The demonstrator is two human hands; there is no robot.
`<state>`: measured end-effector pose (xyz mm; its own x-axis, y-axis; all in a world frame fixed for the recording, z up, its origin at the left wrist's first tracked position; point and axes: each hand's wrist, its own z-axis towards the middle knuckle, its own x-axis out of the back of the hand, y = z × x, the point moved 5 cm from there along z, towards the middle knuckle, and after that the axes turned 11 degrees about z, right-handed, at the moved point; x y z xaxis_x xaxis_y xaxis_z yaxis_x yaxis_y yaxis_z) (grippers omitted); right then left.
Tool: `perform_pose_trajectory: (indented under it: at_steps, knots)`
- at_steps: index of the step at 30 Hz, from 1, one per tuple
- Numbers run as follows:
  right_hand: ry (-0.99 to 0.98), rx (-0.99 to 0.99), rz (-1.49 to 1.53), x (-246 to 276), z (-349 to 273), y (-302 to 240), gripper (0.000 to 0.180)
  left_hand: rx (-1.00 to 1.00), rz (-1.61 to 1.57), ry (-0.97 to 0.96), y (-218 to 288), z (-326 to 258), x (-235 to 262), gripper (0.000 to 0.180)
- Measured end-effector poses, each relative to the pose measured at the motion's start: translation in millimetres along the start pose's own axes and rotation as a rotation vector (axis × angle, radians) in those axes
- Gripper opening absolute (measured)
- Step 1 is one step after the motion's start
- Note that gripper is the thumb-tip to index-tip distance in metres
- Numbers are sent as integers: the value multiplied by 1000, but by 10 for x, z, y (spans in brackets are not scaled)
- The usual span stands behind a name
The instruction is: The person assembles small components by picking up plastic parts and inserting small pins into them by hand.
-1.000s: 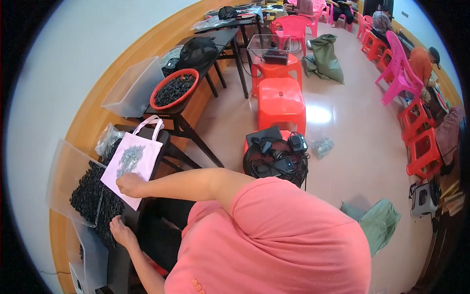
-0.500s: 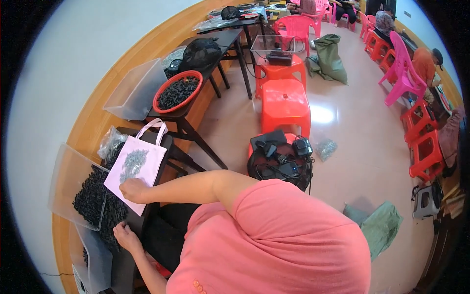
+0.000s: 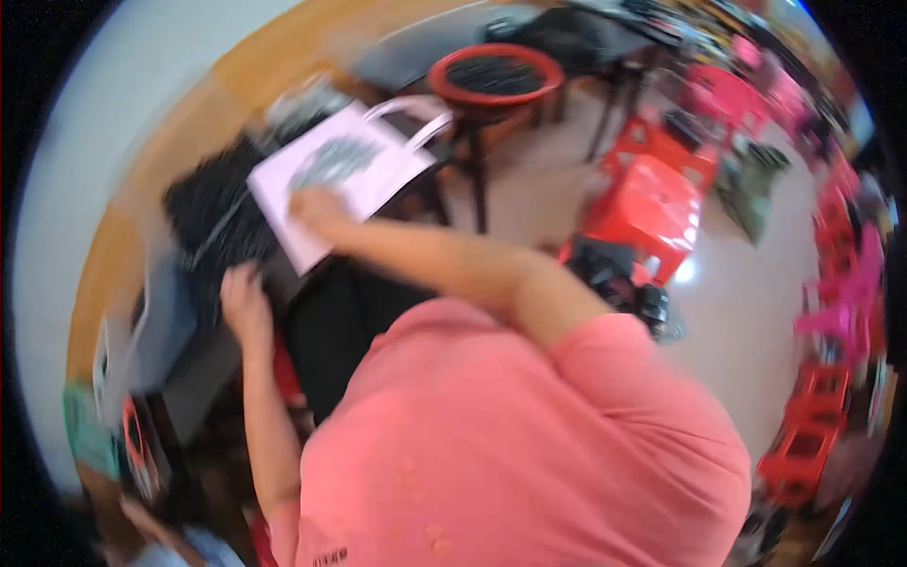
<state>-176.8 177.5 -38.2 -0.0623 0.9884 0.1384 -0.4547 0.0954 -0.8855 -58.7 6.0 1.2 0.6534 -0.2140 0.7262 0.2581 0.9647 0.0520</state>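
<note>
A pink tote bag (image 3: 383, 175) lies flat on the dark table, its handles pointing away from me. On it is a heap of small silvery metal pieces (image 3: 340, 161). My right hand (image 3: 319, 210) rests at the near end of that heap, fingers curled down and closed. Left of the bag spreads a heap of small black parts (image 3: 213, 194). At its near edge is my left hand (image 3: 246, 300), its fingers drawn together. Motion blur and the hands themselves hide what either one pinches.
A red basin (image 3: 557, 80) of black parts stands on the table beyond the bag. Red stools (image 3: 652, 213) are at the right, with black devices (image 3: 605, 274) near them. A clear plastic bin (image 3: 161, 302) is at the left. Another person's arm (image 3: 156, 524) shows at the lower left.
The view has swung left, so the bag, basin and stools appear farther right and blurred. Another person's arm has come into view. Both hands keep about the same places by the heaps.
</note>
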Motion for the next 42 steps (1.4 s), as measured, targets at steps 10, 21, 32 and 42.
perform_pose_trajectory:
  at_steps: [10, 21, 32, 42]
  knots:
    - [-110, -5, 170, 176, -38, -84, 12, 430, -537, 48, -269, -78, 3, 17]
    - [-114, -171, 151, 175, -175, -259, 9, 686, -1129, -31, -395, -252, -43, 18]
    - [-82, -216, 112, 162, -195, -371, 10, 782, -1408, -72, -369, -226, -88, 13]
    - [-152, -122, 68, 176, -203, -327, 13, 762, -1268, -128, -347, -216, -52, 15]
